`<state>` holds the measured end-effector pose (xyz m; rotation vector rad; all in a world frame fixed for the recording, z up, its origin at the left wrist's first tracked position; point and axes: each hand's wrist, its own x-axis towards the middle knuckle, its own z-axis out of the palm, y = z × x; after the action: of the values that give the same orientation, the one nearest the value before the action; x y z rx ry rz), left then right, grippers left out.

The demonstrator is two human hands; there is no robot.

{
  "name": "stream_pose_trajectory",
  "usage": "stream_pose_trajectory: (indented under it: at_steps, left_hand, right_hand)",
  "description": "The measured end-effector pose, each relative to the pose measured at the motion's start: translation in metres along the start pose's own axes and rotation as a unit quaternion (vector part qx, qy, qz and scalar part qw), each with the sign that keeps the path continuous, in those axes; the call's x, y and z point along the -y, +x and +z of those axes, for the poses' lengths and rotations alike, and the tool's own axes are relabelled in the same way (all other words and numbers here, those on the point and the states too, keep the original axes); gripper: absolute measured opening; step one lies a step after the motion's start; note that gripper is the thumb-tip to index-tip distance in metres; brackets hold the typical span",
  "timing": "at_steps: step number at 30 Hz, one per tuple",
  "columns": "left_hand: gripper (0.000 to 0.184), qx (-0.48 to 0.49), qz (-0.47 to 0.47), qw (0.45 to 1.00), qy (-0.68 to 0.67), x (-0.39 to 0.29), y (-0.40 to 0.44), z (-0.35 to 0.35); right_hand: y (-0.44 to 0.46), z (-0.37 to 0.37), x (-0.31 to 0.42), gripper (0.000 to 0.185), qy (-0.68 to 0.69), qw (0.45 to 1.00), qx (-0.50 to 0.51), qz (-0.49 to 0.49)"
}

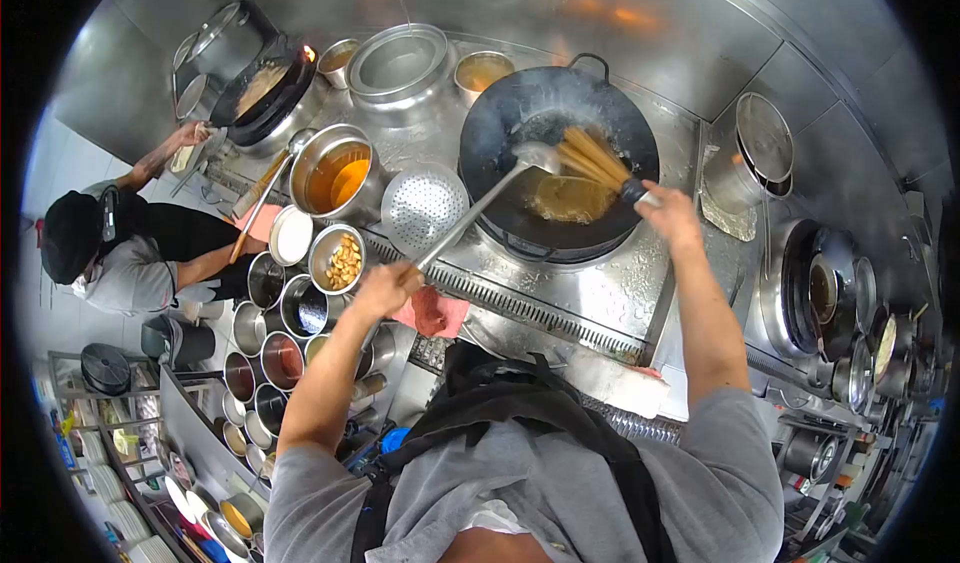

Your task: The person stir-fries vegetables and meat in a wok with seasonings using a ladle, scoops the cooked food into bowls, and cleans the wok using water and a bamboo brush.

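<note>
A black wok [490, 143] with brownish liquid at its bottom sits on the burner, steam rising from it. My left hand [389, 288] is closed round the long metal handle of a ladle [536, 157], whose bowl hangs over the wok's middle. In my right hand [668, 213] is a bamboo wok brush [590, 159], gripped by its dark bound end. Its bristles reach into the wok, beside the ladle bowl and touching or close to the liquid. Just beyond my left hand stands a metal bowl of garlic cloves [344, 261].
Left of the wok are a perforated strainer [424, 208], a pot of orange oil [338, 178] and a large lidded pot [398, 63]. Several sauce pots [304, 305] crowd the left. A co-worker [130, 243] stands at another wok [265, 88]. A strainer pot [735, 178] stands right.
</note>
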<state>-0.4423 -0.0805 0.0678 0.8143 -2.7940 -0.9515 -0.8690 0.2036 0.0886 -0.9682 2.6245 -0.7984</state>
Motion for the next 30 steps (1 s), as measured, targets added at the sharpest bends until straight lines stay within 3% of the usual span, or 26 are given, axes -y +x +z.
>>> stream_pose_trajectory:
  at_steps: [1, 2, 3, 4, 5, 6, 7, 9, 11, 13, 15, 17, 18, 19, 20, 21, 22, 23, 25, 26, 28, 29, 30]
  left_hand:
    - [0.025, 0.075, -0.120, 0.971, -0.190, -0.010, -0.008, 0.002]
    - [0.025, 0.145, -0.235, 0.887, -0.370, -0.019, -0.017, 0.004]
    - [0.024, 0.206, -0.335, 0.752, -0.530, -0.026, -0.021, 0.006]
    - [0.024, 0.208, -0.336, 0.752, -0.527, -0.023, -0.022, 0.015]
    - [0.023, 0.253, -0.310, 0.675, -0.620, -0.016, -0.021, 0.029]
    - [0.022, 0.291, -0.278, 0.586, -0.703, -0.014, -0.021, 0.037]
    - [0.022, 0.291, -0.276, 0.588, -0.702, -0.026, -0.024, 0.039]
    - [0.024, 0.274, -0.252, 0.554, -0.744, -0.057, -0.025, 0.039]
    - [0.026, 0.227, -0.254, 0.577, -0.742, -0.081, -0.028, 0.037]
    - [0.028, 0.247, -0.256, 0.491, -0.795, -0.097, -0.028, 0.031]
    - [0.023, 0.241, -0.266, 0.495, -0.791, -0.112, -0.022, 0.024]
    - [0.027, 0.229, -0.281, 0.554, -0.750, -0.119, -0.017, 0.023]
    - [0.030, 0.221, -0.287, 0.616, -0.700, -0.118, -0.013, 0.023]
    - [0.030, 0.223, -0.287, 0.620, -0.696, -0.116, -0.008, 0.026]
    - [0.032, 0.210, -0.270, 0.787, -0.514, -0.114, -0.005, 0.035]
    - [0.035, 0.186, -0.235, 0.906, -0.299, -0.109, -0.002, 0.049]
    - [0.041, 0.071, -0.073, 0.995, 0.019, -0.097, 0.003, 0.070]
    - [0.041, 0.073, -0.068, 0.995, 0.019, -0.093, 0.012, 0.081]
    - [0.040, 0.027, -0.082, 0.994, 0.061, -0.096, 0.033, 0.088]
    - [0.040, 0.026, -0.086, 0.994, 0.059, -0.099, 0.036, 0.088]
    - [0.034, 0.047, -0.077, 0.996, -0.022, -0.119, 0.041, 0.075]
    - [0.034, 0.052, -0.078, 0.995, -0.020, -0.128, 0.045, 0.072]
    - [0.032, 0.080, -0.130, 0.981, -0.120, -0.138, 0.051, 0.070]
  right_hand:
    - [0.006, -0.001, -0.001, 0.058, -0.015, 1.000, 0.004, 0.013]
    - [0.010, 0.000, -0.001, 0.058, -0.011, 1.000, 0.004, 0.014]
    - [0.017, 0.001, -0.001, 0.057, 0.018, 1.000, -0.020, 0.010]
    - [0.017, 0.001, -0.001, 0.057, 0.045, 0.998, -0.042, 0.009]
    - [0.016, 0.001, -0.001, 0.056, 0.071, 0.995, -0.066, 0.006]
    - [0.004, 0.002, 0.026, 0.052, -0.029, 0.999, -0.026, 0.007]
    - [0.005, 0.010, 0.034, 0.049, -0.159, 0.984, 0.066, -0.039]
    - [-0.005, 0.020, 0.040, 0.048, -0.132, 0.990, 0.033, -0.030]
    - [-0.015, 0.003, 0.058, 0.049, -0.096, 0.995, 0.009, -0.004]
    - [-0.022, 0.002, 0.063, 0.049, -0.059, 0.998, -0.014, 0.027]
    - [-0.024, 0.018, 0.056, 0.051, -0.073, 0.997, 0.000, -0.021]
    - [-0.021, 0.038, 0.033, 0.051, -0.155, 0.972, 0.118, -0.129]
    - [-0.021, 0.030, 0.033, 0.050, -0.201, 0.966, 0.125, -0.106]
    - [-0.022, 0.016, 0.036, 0.049, -0.244, 0.957, 0.131, -0.080]
    - [-0.024, 0.002, 0.031, 0.048, -0.251, 0.960, 0.105, -0.063]
    - [-0.031, -0.014, 0.024, 0.048, -0.257, 0.962, 0.080, -0.044]
    - [-0.045, -0.033, 0.025, 0.046, -0.264, 0.962, 0.065, -0.016]
    - [-0.058, -0.042, 0.009, 0.046, -0.265, 0.962, 0.063, -0.011]
    - [-0.085, -0.061, -0.022, 0.047, -0.115, 0.991, -0.073, -0.005]
    - [-0.099, -0.061, -0.025, 0.047, -0.116, 0.991, -0.069, -0.008]
    - [-0.131, -0.059, -0.018, 0.051, 0.102, 0.990, -0.089, 0.046]
    - [-0.146, -0.050, -0.014, 0.051, 0.104, 0.989, -0.088, 0.051]
    - [-0.160, -0.039, -0.006, 0.052, 0.205, 0.974, -0.099, 0.009]
